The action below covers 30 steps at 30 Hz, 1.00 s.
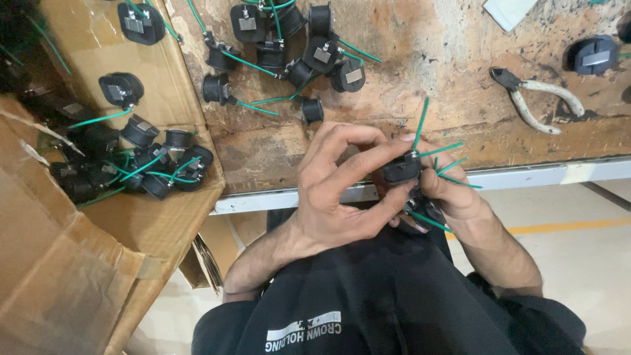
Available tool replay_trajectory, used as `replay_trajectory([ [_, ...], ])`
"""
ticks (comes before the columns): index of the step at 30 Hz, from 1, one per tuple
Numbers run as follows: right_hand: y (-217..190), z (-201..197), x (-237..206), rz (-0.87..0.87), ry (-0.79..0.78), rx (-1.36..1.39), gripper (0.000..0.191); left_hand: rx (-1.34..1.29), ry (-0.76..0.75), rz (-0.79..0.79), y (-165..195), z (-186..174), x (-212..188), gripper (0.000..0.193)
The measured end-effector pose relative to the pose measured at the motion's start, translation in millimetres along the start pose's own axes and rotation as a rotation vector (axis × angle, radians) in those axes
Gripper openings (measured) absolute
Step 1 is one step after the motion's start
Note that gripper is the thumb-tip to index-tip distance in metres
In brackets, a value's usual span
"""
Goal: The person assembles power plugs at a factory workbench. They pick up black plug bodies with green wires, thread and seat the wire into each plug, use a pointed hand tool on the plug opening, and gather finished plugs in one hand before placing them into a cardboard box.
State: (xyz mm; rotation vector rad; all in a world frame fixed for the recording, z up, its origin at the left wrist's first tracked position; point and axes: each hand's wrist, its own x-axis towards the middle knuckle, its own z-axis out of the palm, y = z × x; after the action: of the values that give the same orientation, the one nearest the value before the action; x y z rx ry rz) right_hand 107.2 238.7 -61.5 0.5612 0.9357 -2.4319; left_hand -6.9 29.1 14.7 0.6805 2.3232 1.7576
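Observation:
My left hand [335, 190] and my right hand [453, 194] meet just in front of the bench edge, over my lap. Between their fingertips is a small black plug-like part [401, 169] with a green wire [420, 121] sticking up from it. Left fingers pinch the part from the left and top; the right thumb and fingers press it from the right. The right hand also grips other similar parts [426, 212] lower in the palm, with green wire ends [453, 172] fanning out to the right. Their exact number is hidden by the fingers.
Several black parts with green wires [282, 52] lie on the worn wooden bench [434, 72]. An open cardboard box [164, 223] at the left holds more such parts [151, 167]. Pliers with white handles [536, 98] and a lone black part [591, 56] lie at the right. Metal bench edge [526, 176].

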Motion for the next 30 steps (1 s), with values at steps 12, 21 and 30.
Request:
replay_trajectory([
  [12, -8, 10, 8, -0.066, -0.056, 0.073, 0.065, 0.026, 0.017, 0.078, 3, -1, 0, 0.054],
  [21, -11, 10, 9, -0.021, -0.026, 0.036, 0.076, 0.024, -0.038, 0.065, 8, -2, 5, 0.043],
  [30, -21, 28, 18, -0.141, -0.187, 0.157, 0.054, 0.363, 0.043, -0.019, 14, -44, 4, 0.034],
])
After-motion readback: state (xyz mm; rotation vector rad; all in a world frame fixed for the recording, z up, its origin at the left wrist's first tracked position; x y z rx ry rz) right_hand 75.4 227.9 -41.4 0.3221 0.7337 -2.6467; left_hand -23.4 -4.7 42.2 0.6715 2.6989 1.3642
